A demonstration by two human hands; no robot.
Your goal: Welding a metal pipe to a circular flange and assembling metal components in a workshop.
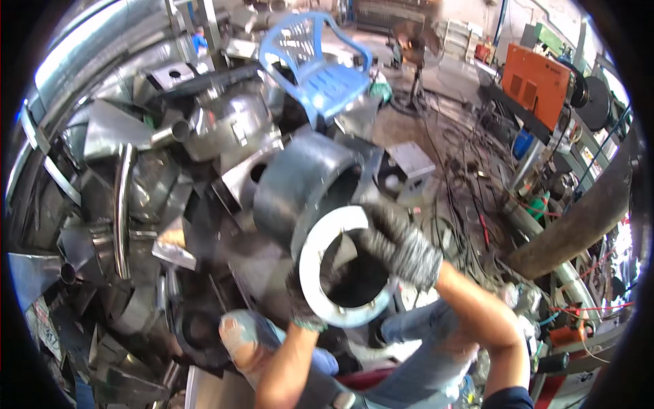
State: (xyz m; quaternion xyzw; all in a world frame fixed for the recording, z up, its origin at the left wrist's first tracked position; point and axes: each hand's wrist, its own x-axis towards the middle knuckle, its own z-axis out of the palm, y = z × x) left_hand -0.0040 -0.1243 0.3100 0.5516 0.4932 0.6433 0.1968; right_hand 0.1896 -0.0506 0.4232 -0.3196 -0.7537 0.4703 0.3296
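Above my knees I hold a round metal ring [314, 273] with a wide pale flat rim and a dark hole through its middle. My right hand [407, 249], in a grey and black knit glove, is closed on the ring's upper right edge. Lower on the left side, my gloved left hand [304, 298] grips the ring too, its fingers partly hidden behind the rim. Right behind the ring lies a large dark steel cylinder [293, 184] on its side, its open end turned toward the right. I cannot tell whether ring and cylinder touch.
Sheet-metal scraps and a shiny bent tube [122, 211] are heaped on the left. A blue plastic chair [334, 82] stands beyond the cylinder. To the right, cables [439, 143] trail over the floor near an orange machine [536, 85] and a thick slanting pipe [579, 225].
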